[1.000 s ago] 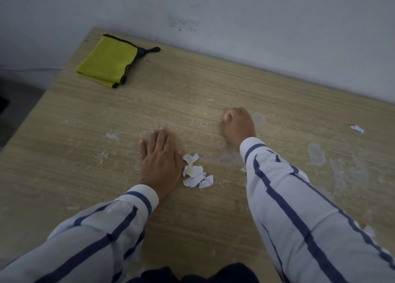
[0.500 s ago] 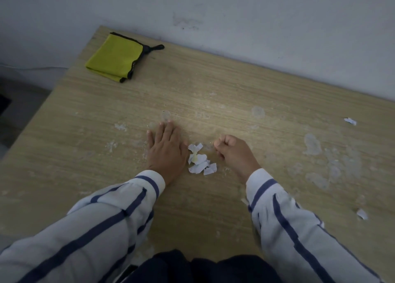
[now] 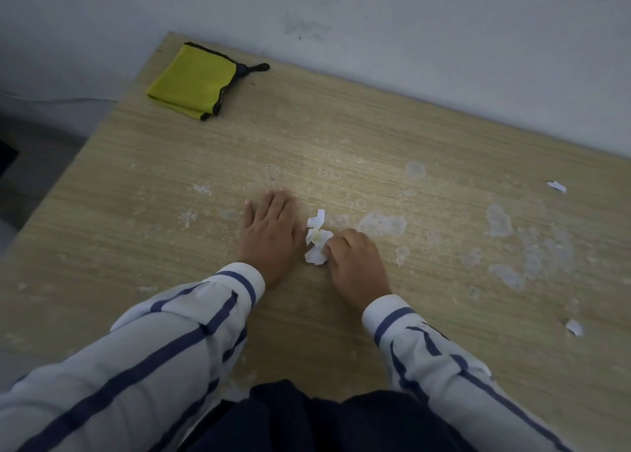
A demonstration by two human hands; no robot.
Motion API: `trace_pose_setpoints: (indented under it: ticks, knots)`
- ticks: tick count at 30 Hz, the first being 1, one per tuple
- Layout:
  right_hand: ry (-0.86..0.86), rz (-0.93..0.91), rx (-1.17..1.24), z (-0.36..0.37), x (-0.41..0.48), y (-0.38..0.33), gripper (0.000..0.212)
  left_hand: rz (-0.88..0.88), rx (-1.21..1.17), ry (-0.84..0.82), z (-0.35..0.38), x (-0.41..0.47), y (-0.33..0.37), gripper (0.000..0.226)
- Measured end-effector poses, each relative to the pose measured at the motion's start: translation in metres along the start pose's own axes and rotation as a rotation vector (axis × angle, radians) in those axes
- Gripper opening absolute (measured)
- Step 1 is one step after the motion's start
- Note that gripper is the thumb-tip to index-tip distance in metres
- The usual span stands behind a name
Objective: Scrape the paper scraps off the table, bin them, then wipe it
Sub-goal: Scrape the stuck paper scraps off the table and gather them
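Our right hand (image 3: 355, 264) is curled into a loose fist, and its bent fingers (image 3: 336, 245) press against the small pile of paper scraps (image 3: 317, 238). We cannot tell if the fingers really pinch a scrap or only push it. Our left hand (image 3: 271, 233) lies flat and spread on the table (image 3: 341, 137), palm down, and its thumb side touches the pile from the other side, so the scraps sit between the two hands, in the middle of the table and nearer to its front edge.

The scraps are white, torn and crumpled, with irregular edges. The table top is light wood grain, and it carries many pale, rough patches of dried residue (image 3: 382, 224), mostly toward the right edge. Two single scraps lie well apart from the pile: one (image 3: 556, 186) near the back right, one (image 3: 574, 327) near the front right. A folded yellow cloth (image 3: 193, 84) with black trim lies at the back left corner. Both sleeves (image 3: 191, 332) are white with dark blue stripes.

Half a second ago the right hand was just beside the pile without touching it; now it has closed the gap, and the pile looks tighter. The left hand has not moved.
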State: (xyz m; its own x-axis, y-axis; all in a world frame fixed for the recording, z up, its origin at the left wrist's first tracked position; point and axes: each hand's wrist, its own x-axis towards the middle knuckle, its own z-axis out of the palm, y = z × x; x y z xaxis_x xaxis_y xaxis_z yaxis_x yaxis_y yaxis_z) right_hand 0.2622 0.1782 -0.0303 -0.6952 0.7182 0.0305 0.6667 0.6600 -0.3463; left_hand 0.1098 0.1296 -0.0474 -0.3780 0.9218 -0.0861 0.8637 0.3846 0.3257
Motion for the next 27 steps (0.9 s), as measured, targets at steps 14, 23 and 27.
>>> trace_pose_setpoints:
  ticks: [14, 23, 27]
  knots:
    - [-0.2, 0.011, 0.097, -0.014, -0.007, -0.003, 0.063, 0.032, 0.012, -0.012, 0.001, -0.002, -0.002, 0.06]
    - [-0.018, 0.153, 0.206, -0.01, -0.017, 0.002, 0.023, 0.182, 0.049, -0.033, -0.001, -0.006, -0.005, 0.049]
    - [-0.055, 0.149, 0.204, -0.008, -0.022, 0.004, 0.024, 0.215, 0.055, -0.07, -0.001, -0.006, -0.006, 0.06]
